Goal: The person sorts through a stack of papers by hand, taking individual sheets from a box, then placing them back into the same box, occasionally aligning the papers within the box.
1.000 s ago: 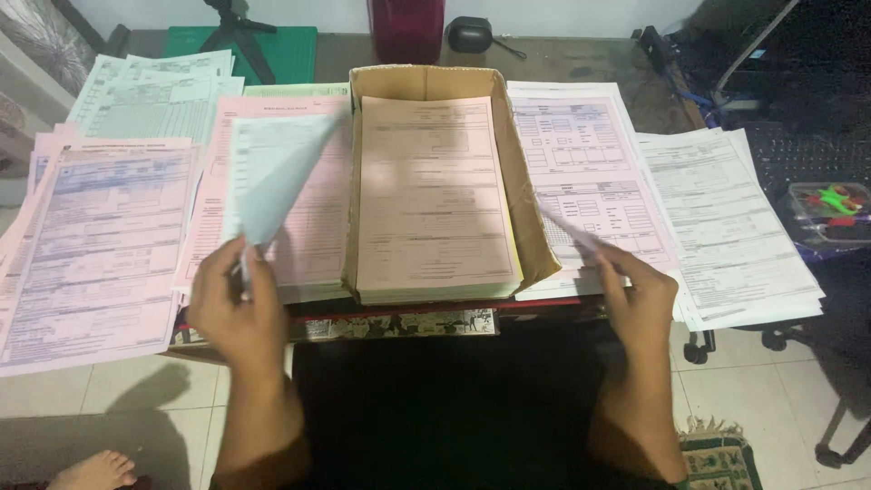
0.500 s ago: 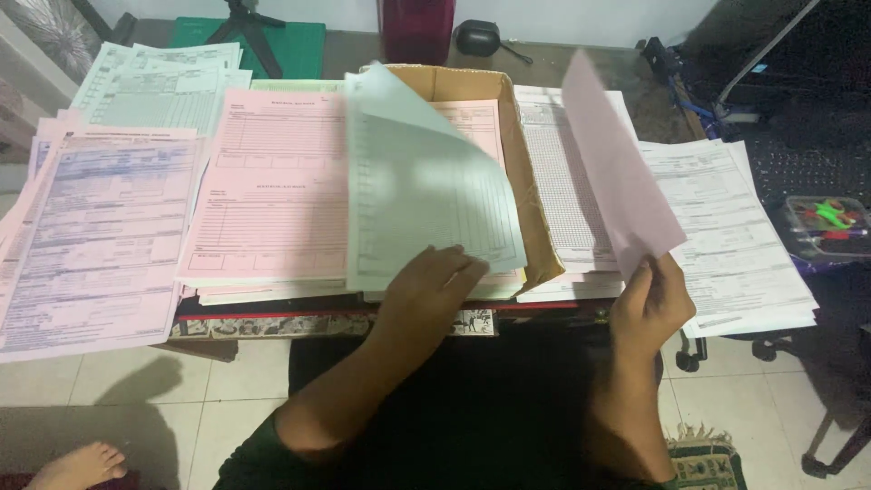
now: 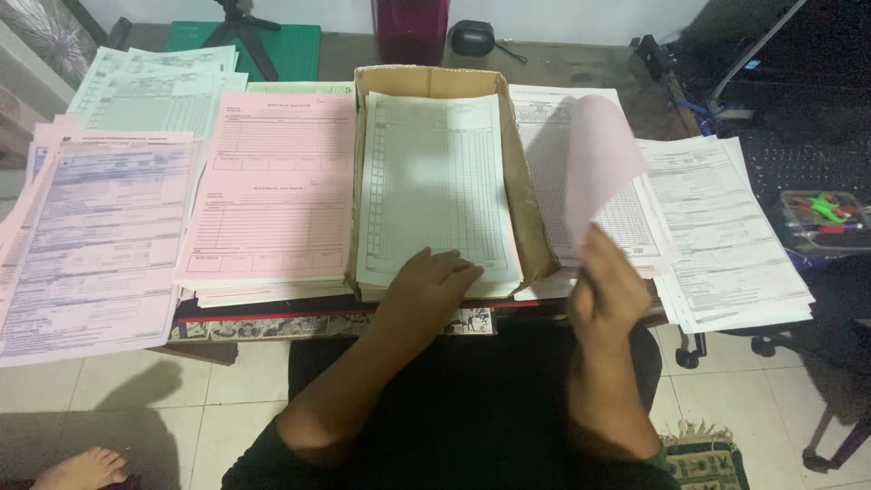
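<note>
the left hand point(image 3: 426, 283) lies flat, fingers spread, on a pale green gridded sheet point(image 3: 437, 181) topping the stack inside the cardboard box point(image 3: 522, 191) at the tabletop's centre. the right hand point(image 3: 606, 283), at four o'clock from the box, pinches the lower edge of a curling pink sheet point(image 3: 594, 159) above the ruled stack point(image 3: 558, 172). a pink form stack point(image 3: 272, 191) lies at nine o'clock.

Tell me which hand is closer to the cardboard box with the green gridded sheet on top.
Left. The left hand rests on the green sheet inside the cardboard box, at its near edge. The right hand is outside the box, to its right, holding a pink sheet.
</note>
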